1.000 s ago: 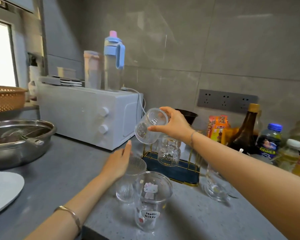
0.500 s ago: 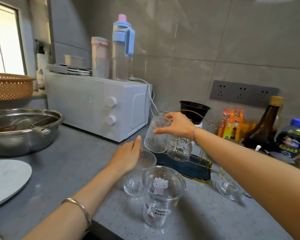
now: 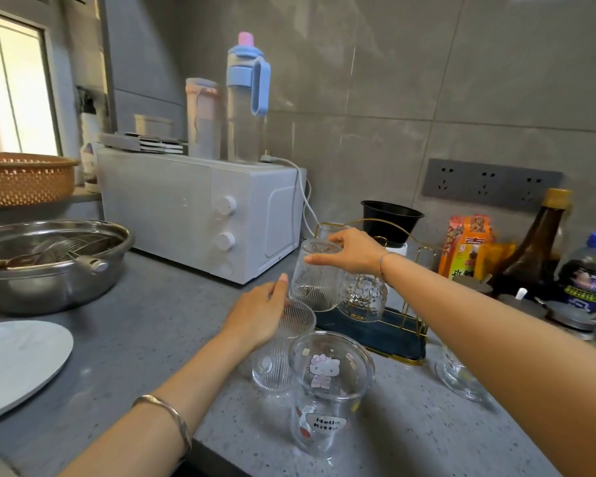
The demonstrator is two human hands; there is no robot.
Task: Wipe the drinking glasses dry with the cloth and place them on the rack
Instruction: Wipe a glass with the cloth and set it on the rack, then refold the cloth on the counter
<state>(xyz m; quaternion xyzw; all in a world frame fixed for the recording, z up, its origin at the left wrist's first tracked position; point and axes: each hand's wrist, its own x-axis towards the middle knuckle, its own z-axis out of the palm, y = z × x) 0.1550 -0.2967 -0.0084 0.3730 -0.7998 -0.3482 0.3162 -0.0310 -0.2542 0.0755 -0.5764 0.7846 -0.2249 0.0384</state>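
My right hand (image 3: 350,251) grips the base of an upturned ribbed glass (image 3: 313,282), mouth down over the left end of the gold wire rack (image 3: 417,325) with its dark blue tray. A dimpled glass (image 3: 362,297) hangs upside down on the rack beside it, and another clear glass (image 3: 324,230) shows behind. My left hand (image 3: 258,313) rests on the rim of a second ribbed glass (image 3: 276,359) standing on the counter. A cartoon-cat glass (image 3: 327,390) stands in front of it. One more glass (image 3: 458,373) sits right of the rack, partly behind my arm. No cloth is visible.
A white microwave (image 3: 193,211) with bottles on top stands behind the rack. A steel bowl (image 3: 49,270), a woven basket (image 3: 21,177) and a white plate (image 3: 11,359) are at left. A black funnel (image 3: 391,218), snack packets and sauce bottles (image 3: 534,249) crowd the right.
My right hand has turned the ribbed glass mouth down and lowered it onto the rack's left end. My left hand stayed on the second ribbed glass.
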